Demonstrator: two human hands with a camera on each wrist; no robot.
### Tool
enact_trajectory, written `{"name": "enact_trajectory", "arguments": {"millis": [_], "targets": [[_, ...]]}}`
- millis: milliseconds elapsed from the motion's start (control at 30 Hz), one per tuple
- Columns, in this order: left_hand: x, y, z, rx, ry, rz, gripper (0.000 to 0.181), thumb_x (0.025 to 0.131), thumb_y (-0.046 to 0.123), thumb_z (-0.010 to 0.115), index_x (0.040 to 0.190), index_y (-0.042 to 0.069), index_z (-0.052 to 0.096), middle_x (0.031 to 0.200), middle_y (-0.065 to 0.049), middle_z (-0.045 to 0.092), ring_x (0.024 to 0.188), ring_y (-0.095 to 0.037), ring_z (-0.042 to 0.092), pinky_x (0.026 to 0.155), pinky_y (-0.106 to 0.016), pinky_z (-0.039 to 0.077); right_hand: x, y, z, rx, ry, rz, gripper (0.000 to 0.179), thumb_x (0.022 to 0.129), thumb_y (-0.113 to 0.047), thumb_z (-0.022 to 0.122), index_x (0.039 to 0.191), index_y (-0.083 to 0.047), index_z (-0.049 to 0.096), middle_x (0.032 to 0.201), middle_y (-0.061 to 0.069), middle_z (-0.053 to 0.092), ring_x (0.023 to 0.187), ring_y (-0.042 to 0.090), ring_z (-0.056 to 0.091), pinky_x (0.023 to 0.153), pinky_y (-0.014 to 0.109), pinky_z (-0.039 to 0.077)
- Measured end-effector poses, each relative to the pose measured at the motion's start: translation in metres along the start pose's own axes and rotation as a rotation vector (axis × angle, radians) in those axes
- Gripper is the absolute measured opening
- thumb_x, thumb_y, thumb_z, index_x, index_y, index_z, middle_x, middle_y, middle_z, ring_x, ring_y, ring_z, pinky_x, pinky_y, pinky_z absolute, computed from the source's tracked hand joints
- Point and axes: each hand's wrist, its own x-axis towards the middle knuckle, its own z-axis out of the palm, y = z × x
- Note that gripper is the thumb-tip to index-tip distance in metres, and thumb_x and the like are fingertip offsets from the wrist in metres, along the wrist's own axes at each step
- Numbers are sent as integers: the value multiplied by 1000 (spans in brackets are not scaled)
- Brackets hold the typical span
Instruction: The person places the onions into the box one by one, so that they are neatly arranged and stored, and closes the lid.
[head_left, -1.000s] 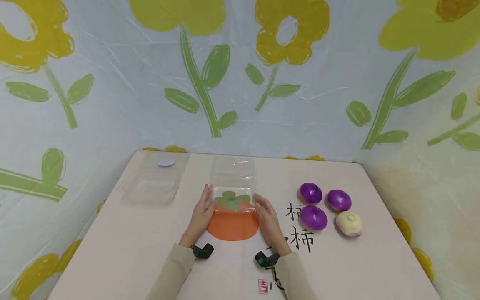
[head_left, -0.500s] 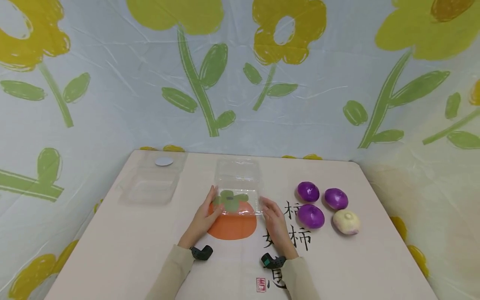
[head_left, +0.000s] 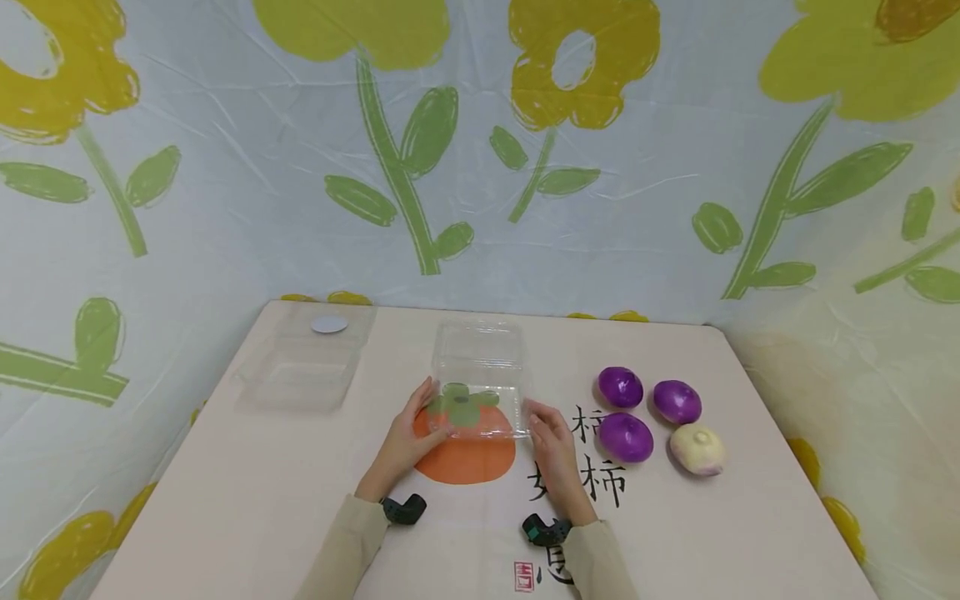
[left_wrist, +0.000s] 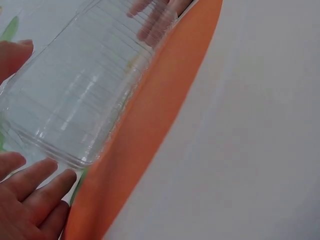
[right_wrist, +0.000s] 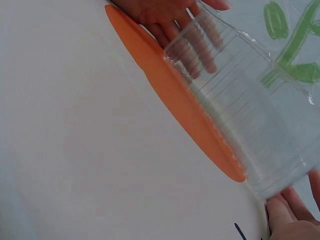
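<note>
A clear plastic clamshell container with its lid raised at the back stands at the table's middle, over a printed orange persimmon. My left hand lies along its left side, thumb stretched near the front corner. In the left wrist view, the fingers of my left hand are spread and fairly straight beside the container's end. My right hand rests at its right side, fingers lightly bent. The right wrist view shows my right hand at the container's lower corner; whether it presses there is unclear.
A second clear container, lid open with a white oval sticker, stands at the back left. On the right lie purple onions and a pale onion-like vegetable. A flowered cloth hangs behind the table.
The middle container has shifted a little to the right and nearer to me. My right hand has moved right with it; my left hand stays at its left side.
</note>
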Motion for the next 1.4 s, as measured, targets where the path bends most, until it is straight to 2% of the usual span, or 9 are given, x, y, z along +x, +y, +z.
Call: {"name": "enact_trajectory", "arguments": {"millis": [233, 467, 600, 800, 900, 1067, 1167, 1300, 1400], "targets": [[1, 1, 0, 9, -18, 13, 93, 82, 27, 83, 156, 11, 28, 155, -9, 41, 141, -28, 39, 117, -55, 22, -3, -3, 4, 34, 67, 17, 40, 101, -6, 47, 137, 7, 36, 150, 16, 41, 134, 23, 44, 109, 32, 40], [-2, 3, 0, 8, 2, 29, 90, 79, 29, 85, 152, 9, 37, 150, -13, 46, 139, -31, 41, 114, -55, 28, -3, -1, 4, 52, 74, 5, 29, 100, -2, 43, 127, 8, 38, 151, 16, 40, 139, 27, 39, 108, 30, 42], [-3, 4, 0, 1, 6, 24, 92, 79, 31, 85, 154, 14, 35, 152, -13, 44, 136, -33, 44, 110, -59, 34, -3, -1, 4, 54, 55, 3, 34, 101, -2, 42, 133, 6, 36, 152, 16, 38, 140, 29, 37, 108, 31, 41], [-4, 4, 1, 117, -31, 6, 95, 85, 36, 78, 160, 24, 21, 162, -11, 26, 146, -35, 28, 112, -61, 29, -4, -2, 3, 22, 25, -5, 42, 103, -7, 42, 143, 4, 33, 152, 18, 36, 139, 33, 37, 109, 33, 41], [-6, 7, 1, 192, -56, 11, 93, 87, 39, 74, 160, 22, 19, 163, -14, 21, 149, -36, 19, 114, -63, 24, -5, -2, 3, 7, 32, 0, 42, 104, -8, 43, 143, 3, 34, 152, 17, 37, 139, 31, 38, 108, 31, 41], [-7, 8, 1, 241, -45, 44, 92, 87, 37, 74, 159, 13, 22, 162, -14, 25, 148, -36, 22, 114, -60, 25, -4, -3, 4, 12, 35, 3, 42, 103, -8, 44, 142, 2, 35, 152, 16, 37, 138, 30, 38, 109, 33, 41], [-7, 7, 1, 239, -31, 60, 89, 88, 35, 73, 158, 10, 24, 161, -12, 27, 147, -36, 25, 114, -59, 26, -4, -5, 4, -8, 39, 10, 42, 103, -9, 44, 142, 2, 35, 152, 16, 38, 137, 28, 40, 109, 32, 40], [-7, 5, 0, 218, -33, 55, 86, 89, 38, 72, 158, 14, 26, 161, -12, 28, 147, -35, 25, 114, -60, 26, -3, -11, 5, -57, 54, 5, 42, 103, -9, 43, 141, 5, 33, 149, 19, 36, 136, 28, 39, 110, 29, 39], [-7, 5, 0, 199, -29, 37, 86, 88, 41, 73, 158, 20, 27, 161, -13, 28, 147, -35, 25, 113, -62, 26, -4, -19, 4, -184, 52, -9, 44, 104, -12, 44, 142, 6, 30, 149, 22, 34, 138, 31, 35, 114, 34, 34]]}}
